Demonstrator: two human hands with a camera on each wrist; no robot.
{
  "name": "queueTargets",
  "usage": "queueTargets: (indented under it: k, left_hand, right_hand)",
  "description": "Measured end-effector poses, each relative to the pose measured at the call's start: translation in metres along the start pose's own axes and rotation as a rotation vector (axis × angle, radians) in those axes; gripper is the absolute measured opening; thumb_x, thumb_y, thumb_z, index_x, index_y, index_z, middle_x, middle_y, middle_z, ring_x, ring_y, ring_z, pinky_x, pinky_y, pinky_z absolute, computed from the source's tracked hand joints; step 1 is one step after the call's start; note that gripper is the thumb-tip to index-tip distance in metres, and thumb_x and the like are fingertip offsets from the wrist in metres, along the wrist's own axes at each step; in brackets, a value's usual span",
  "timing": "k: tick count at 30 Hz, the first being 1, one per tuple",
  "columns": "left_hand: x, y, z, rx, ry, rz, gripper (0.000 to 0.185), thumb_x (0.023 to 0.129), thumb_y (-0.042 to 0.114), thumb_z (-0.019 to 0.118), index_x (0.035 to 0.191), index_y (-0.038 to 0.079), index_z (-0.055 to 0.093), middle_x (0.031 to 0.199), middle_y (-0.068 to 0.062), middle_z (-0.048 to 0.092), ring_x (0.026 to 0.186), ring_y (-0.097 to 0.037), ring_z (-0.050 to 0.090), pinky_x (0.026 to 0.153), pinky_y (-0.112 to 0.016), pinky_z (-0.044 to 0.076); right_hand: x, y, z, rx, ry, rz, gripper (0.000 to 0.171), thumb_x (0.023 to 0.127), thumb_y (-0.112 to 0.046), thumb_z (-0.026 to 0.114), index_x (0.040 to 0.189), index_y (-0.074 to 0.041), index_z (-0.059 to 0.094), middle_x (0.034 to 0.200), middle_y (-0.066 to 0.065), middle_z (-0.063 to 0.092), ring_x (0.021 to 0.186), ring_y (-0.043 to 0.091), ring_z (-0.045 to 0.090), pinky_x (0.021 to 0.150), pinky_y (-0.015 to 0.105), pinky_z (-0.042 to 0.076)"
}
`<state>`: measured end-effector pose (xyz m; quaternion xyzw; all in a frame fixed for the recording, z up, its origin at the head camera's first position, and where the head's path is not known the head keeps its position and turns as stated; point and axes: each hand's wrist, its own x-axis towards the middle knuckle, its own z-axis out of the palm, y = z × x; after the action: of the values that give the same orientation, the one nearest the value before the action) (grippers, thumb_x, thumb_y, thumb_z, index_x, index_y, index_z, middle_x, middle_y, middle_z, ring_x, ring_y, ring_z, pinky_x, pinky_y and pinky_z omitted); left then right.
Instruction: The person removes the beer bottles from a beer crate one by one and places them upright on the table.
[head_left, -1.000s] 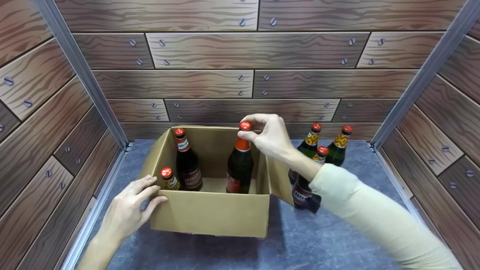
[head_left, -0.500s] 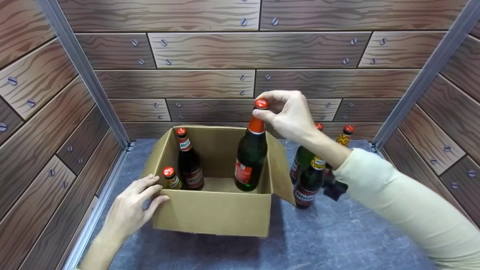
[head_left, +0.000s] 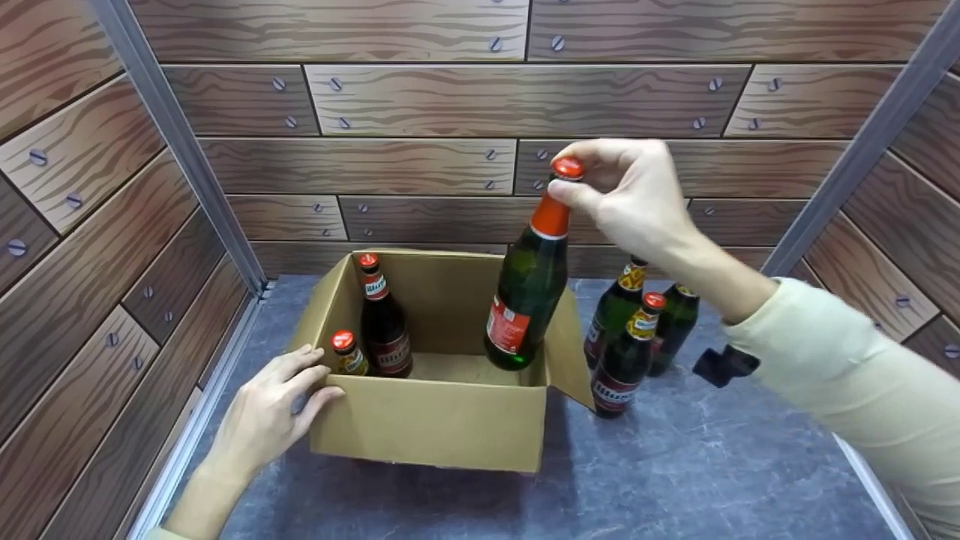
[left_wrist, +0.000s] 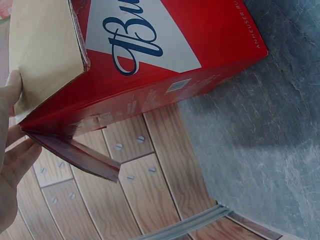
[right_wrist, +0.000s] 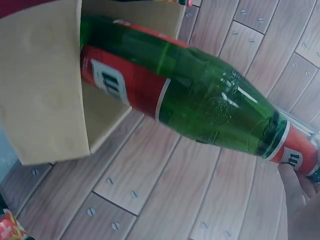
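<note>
The green bottle (head_left: 531,277) hangs from the right grip (head_left: 637,199), below it and to its left, with its long axis tilted: the red cap (head_left: 568,166) up toward the tabletop's right edge, the base down toward its left edge, over the right end of the cardboard box (head_left: 427,420). The relation that matters, as I judge it, is that slanted base against the box's right wall and splayed flap (head_left: 568,349), just beside it; the right wrist view hides the base behind cardboard, so how far below the rim it sits I cannot tell. The right grip pinches the neck just under the cap, thumb and fingers no wider apart than the glass between them. The left grip (head_left: 266,409) is well apart from the bottle, holding the box's front left corner with its thumb on the front wall, on the side toward the left edge of the tabletop (head_left: 675,480). Two other bottles (head_left: 386,326) stand in the box's left end, and three more bottles (head_left: 626,360) stand beyond the flap, toward the back right corner of the tabletop
</note>
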<state>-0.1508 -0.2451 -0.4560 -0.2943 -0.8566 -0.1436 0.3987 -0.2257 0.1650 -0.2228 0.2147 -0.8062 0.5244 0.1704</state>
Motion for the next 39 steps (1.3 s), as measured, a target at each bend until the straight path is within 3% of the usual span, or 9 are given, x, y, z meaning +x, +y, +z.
queueTargets:
  k: [8, 19, 27, 39]
  left_hand:
    - [0.001, 0.000, 0.001, -0.020, 0.021, 0.006, 0.041, 0.098, 0.044, 0.072, 0.099, 0.004, 0.080, 0.110, -0.018, 0.080, 0.106, -0.038, 0.077, 0.089, -0.049, 0.065]
    - [0.002, -0.001, 0.002, -0.012, 0.004, 0.001, 0.042, 0.099, 0.046, 0.070, 0.099, 0.005, 0.080, 0.110, -0.018, 0.080, 0.107, -0.038, 0.077, 0.090, -0.048, 0.065]
    - [0.002, 0.000, 0.001, -0.022, 0.015, 0.000, 0.038, 0.095, 0.042, 0.075, 0.099, 0.005, 0.080, 0.111, -0.018, 0.080, 0.107, -0.038, 0.077, 0.090, -0.049, 0.065]
    - [0.001, 0.000, 0.002, -0.026, 0.024, 0.007, 0.044, 0.099, 0.047, 0.069, 0.099, 0.005, 0.080, 0.110, -0.018, 0.080, 0.106, -0.038, 0.077, 0.089, -0.048, 0.065]
  right_hand:
    - [-0.001, -0.018, -0.022, -0.009, 0.034, -0.003, 0.014, 0.091, -0.002, 0.080, 0.105, -0.002, 0.078, 0.087, -0.014, 0.079, 0.077, 0.006, 0.079, 0.071, 0.019, 0.066]
    - [-0.001, -0.025, -0.048, 0.029, 0.068, 0.014, 0.014, 0.090, 0.001, 0.079, 0.102, -0.007, 0.080, 0.087, -0.011, 0.081, 0.077, 0.006, 0.079, 0.071, 0.023, 0.067]
    - [-0.017, -0.016, -0.076, -0.043, 0.084, 0.066, 0.019, 0.089, 0.001, 0.080, 0.104, -0.012, 0.081, 0.088, -0.014, 0.081, 0.078, 0.003, 0.079, 0.069, 0.018, 0.066]
    - [-0.054, 0.013, -0.113, -0.156, 0.150, 0.060, 0.023, 0.086, 0.003, 0.083, 0.108, -0.004, 0.081, 0.087, -0.018, 0.080, 0.077, -0.003, 0.077, 0.068, 0.010, 0.061]
